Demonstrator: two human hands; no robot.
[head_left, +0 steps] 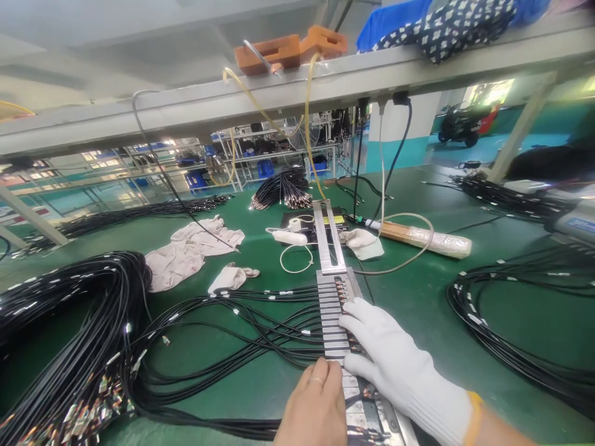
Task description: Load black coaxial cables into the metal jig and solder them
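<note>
A long metal slotted fixture (335,334) lies on the green tabletop, with several black cables (274,328) set side by side in its slots. Their bare wire ends point right. My left hand (313,406), bare and wearing a ring, rests on the fixture's left edge with its fingers pressed together; what lies under the fingertips is hidden. On the fixture's right side, my right hand (395,356) in a white glove lies over the wire ends, fingers spread. A slotted metal bar (341,248) extends from the fixture's far end.
A thick cable bundle (93,297) covers the left side, and coiled cables (483,334) lie right. Pinkish cloths (195,248) and a white glove (232,277) are beyond the fixture. A wrapped stick (423,238) lies behind it. Cords hang from an overhead shelf (195,105).
</note>
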